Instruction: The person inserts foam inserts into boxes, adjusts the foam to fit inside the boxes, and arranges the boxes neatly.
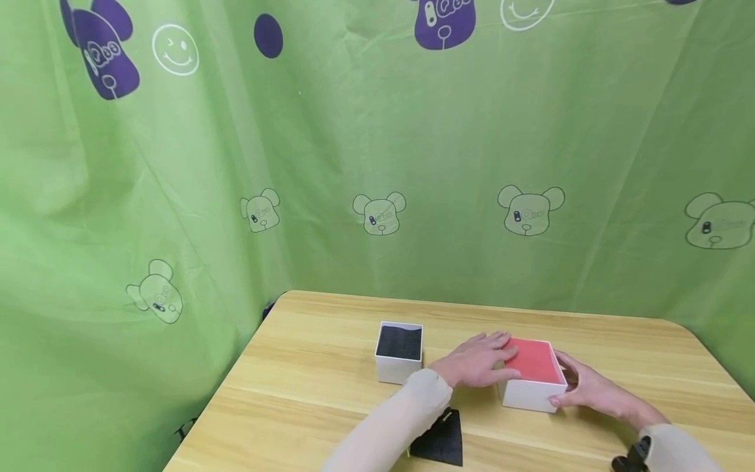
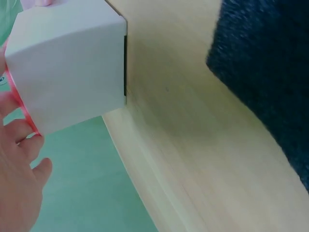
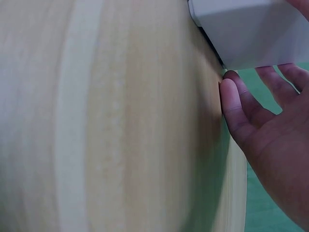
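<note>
A white box (image 1: 527,395) with a red, flat-looking top layer (image 1: 535,359) stands on the table's right half. Across the left part of the red layer rests my left hand (image 1: 474,362), palm down with fingers extended; the left wrist view shows its fingers along the red edge (image 2: 24,108). My right hand (image 1: 592,391) holds the box's right side, thumb at the near corner and fingers farther back. In the right wrist view, that hand (image 3: 277,130) has fingertips low against the white wall (image 3: 256,36). What lies under the red layer is hidden.
Left of the hands stands a smaller white box (image 1: 396,370) with a dark filling (image 1: 400,342). A black fabric-like piece (image 1: 439,442) lies near my left forearm, partly covered by it. A green curtain (image 1: 330,131) hangs behind the wooden table (image 1: 307,367).
</note>
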`<state>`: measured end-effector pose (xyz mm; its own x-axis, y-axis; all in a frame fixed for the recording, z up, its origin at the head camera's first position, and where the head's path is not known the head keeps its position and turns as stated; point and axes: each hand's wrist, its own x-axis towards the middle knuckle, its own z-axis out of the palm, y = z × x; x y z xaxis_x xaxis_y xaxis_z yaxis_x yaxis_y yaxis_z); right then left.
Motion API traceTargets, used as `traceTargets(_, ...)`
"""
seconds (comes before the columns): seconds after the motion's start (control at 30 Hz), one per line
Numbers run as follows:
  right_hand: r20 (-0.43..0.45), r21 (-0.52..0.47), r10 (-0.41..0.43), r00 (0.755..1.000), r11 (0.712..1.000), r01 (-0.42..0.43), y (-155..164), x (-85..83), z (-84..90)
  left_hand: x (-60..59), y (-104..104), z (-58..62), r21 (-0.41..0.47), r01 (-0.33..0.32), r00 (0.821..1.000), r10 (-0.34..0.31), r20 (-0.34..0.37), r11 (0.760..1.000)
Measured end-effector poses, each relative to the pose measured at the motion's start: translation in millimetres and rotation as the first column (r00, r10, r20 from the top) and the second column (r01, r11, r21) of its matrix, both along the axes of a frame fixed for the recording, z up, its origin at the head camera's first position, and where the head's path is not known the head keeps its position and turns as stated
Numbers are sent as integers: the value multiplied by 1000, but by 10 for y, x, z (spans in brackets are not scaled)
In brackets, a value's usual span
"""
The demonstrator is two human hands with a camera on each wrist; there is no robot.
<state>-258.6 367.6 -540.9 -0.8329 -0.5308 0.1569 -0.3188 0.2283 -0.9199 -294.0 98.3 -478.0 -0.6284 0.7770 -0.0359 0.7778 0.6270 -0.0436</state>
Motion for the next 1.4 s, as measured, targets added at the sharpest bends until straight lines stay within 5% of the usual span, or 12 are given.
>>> traceTargets(0.33, -8, 1, 9, 1000, 1000, -9, 31, -5, -11, 36, 51, -34, 2, -1, 1000, 1, -15, 1000)
traceTargets(0.73, 15, 50, -39, 999, 998, 38, 4, 28, 21, -1, 29, 9, 126, 10, 999, -3, -49, 992)
traceTargets(1.13, 8, 38, -28, 1000, 999, 28, 21, 20, 14, -1, 117, 115, 148, -104, 994, 97, 57, 983)
traceTargets(1.4, -11, 2, 3, 1000, 1000, -3, -5, 22, 42, 7, 136, 174, 99, -71, 997, 72, -13, 993)
